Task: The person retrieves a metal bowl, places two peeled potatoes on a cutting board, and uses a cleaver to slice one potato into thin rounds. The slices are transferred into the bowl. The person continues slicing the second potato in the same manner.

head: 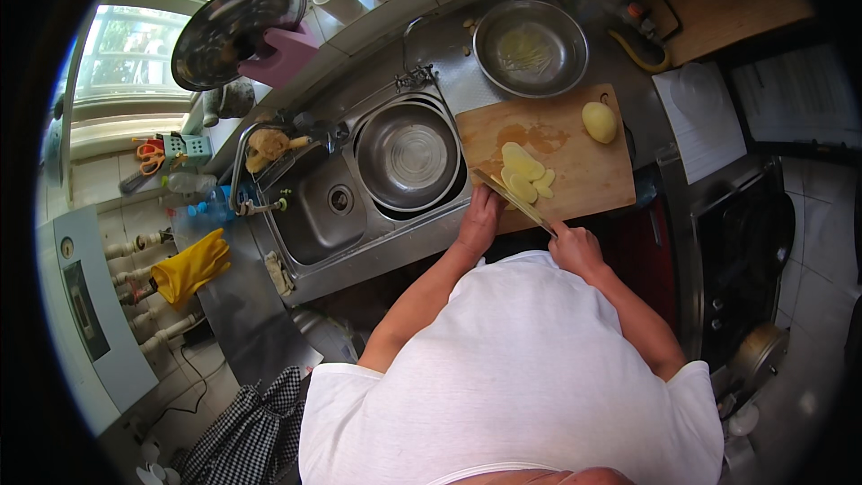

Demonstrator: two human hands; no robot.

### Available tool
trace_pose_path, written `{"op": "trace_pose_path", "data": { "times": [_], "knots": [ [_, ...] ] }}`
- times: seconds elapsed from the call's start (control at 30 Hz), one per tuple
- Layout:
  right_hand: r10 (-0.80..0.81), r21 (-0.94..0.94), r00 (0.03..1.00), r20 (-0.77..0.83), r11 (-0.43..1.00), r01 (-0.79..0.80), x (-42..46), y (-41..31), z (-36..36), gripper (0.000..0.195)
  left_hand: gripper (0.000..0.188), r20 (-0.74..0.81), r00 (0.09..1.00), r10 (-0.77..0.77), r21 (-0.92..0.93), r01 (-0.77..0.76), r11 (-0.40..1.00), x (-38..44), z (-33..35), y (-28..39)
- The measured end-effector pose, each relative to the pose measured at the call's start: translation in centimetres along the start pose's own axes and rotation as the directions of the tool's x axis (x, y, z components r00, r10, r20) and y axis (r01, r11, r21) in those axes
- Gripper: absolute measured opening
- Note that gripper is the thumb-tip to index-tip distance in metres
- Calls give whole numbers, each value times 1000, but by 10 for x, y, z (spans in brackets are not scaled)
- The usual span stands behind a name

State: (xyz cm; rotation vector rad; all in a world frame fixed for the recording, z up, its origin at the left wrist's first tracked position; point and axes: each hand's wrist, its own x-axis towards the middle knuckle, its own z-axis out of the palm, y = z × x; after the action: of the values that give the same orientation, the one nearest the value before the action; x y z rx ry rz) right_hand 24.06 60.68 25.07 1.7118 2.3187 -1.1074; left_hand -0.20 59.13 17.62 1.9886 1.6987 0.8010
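My right hand point(574, 248) is closed around the handle of a kitchen knife point(515, 201), whose blade slants up and left over the near edge of a wooden cutting board point(572, 175). Close to the blade's left side is my left hand point(481, 221), fingers bent down at the board's near left corner; what lies under them is hidden. Just beyond the blade, several pale yellow potato slices point(522, 165) lie overlapped in a loose pile. A whole peeled potato point(599, 122) rests at the board's far right, and a wet patch marks the wood behind the slices.
A steel bowl point(481, 47) with thin potato strips in water stands behind the board. Left of it, a metal basin point(377, 168) sits in the double sink, beside a curved faucet point(240, 162). A gas stove point(741, 263) is at the right; yellow rubber gloves point(192, 269) hang at the left.
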Motion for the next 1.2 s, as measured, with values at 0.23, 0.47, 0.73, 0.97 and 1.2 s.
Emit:
{"op": "trace_pose_path", "data": {
  "times": [0.23,0.47,0.73,0.97,1.2],
  "knots": [
    [42,-8,999,26,999,-41,-1,2,-2,23,31,-12,1000,6,-25,-6,1000,-2,1,-2],
    [55,-1,997,48,998,-55,20,-10,3,21,32,-33,999,21,-4,-21,1000,-3,2,-3],
    [67,53,998,2,996,-67,57,8,38,22,34,-52,999,6,-33,-8,999,-2,-3,-1],
    [79,87,996,29,993,-81,41,-6,17,23,35,-70,997,-16,-33,14,999,-2,-1,0],
    [127,78,991,49,988,-131,41,-3,24,20,36,-83,984,-158,-37,156,987,0,0,18]
  ]
}}
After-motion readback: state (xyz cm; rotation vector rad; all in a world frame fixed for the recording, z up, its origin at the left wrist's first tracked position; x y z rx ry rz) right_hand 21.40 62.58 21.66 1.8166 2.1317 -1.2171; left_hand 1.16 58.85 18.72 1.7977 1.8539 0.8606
